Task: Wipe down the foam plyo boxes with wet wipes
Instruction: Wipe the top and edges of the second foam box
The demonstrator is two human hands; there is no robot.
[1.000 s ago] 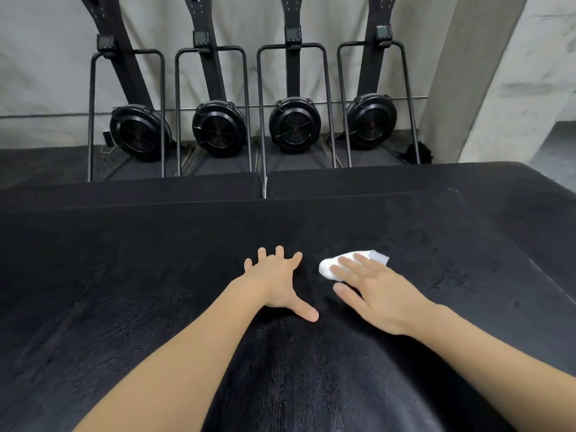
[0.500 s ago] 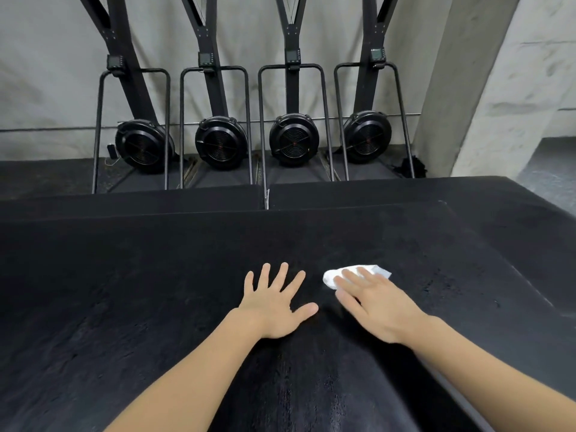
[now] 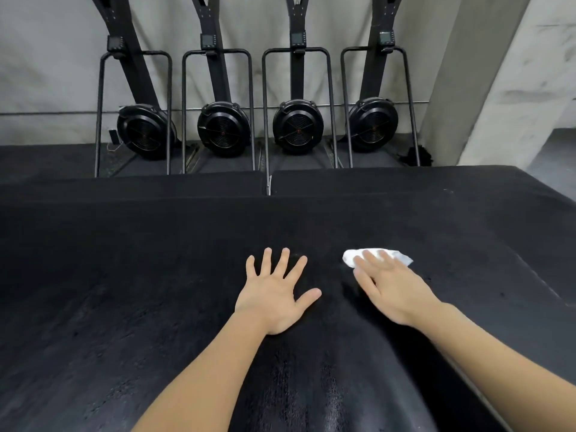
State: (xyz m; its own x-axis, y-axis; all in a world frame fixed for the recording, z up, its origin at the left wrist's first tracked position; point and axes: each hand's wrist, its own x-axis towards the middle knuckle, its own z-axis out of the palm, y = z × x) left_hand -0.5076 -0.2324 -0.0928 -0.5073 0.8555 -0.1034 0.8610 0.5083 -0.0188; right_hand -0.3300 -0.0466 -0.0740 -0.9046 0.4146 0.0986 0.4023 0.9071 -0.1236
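A big black foam plyo box (image 3: 131, 291) fills the lower half of the view, its top streaked with wet sheen near me. My left hand (image 3: 277, 294) lies flat on it with fingers spread. To its right, my right hand (image 3: 389, 288) presses a crumpled white wet wipe (image 3: 352, 257) onto the box top with straight fingers; most of the wipe is hidden beneath them. Two more black plyo boxes (image 3: 374, 182) stand behind, lower, with a narrow gap between them.
Several black ski-trainer machines (image 3: 297, 126) with round flywheels stand against the grey wall behind the boxes. A concrete pillar (image 3: 486, 76) rises at the back right. The near box's right edge (image 3: 542, 282) drops off toward the floor.
My right hand slid the wipe slightly forward and to the right. My left hand's fingers flattened and spread, thumb drawn in. The camera tilted up a little.
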